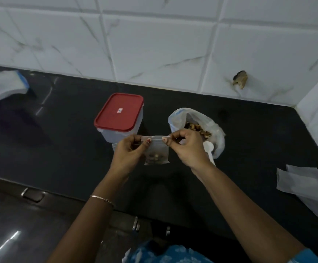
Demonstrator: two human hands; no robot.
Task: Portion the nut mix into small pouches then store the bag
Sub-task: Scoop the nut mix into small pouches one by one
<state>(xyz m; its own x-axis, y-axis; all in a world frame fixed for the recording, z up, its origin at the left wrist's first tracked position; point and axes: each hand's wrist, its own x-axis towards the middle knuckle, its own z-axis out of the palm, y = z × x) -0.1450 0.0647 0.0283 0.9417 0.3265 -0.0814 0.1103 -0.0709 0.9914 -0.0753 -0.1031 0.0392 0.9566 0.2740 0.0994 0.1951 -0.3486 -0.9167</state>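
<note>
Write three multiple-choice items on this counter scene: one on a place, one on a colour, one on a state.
1. Where does the nut bag stand relative to the container?
A) to its right
B) on top of it
C) to its left

2. What colour is the lid of the container?
A) blue
B) red
C) green

3. What is the state of the small pouch?
A) lying flat and untouched
B) held up, its top edge pinched by the left hand and the right hand
C) shut away inside the container

Answers:
1 A: the open nut bag sits right of the container, apart from it.
2 B: the lid is plainly red.
3 B: both hands pinch the pouch's top strip, with some nuts at its bottom.
</note>
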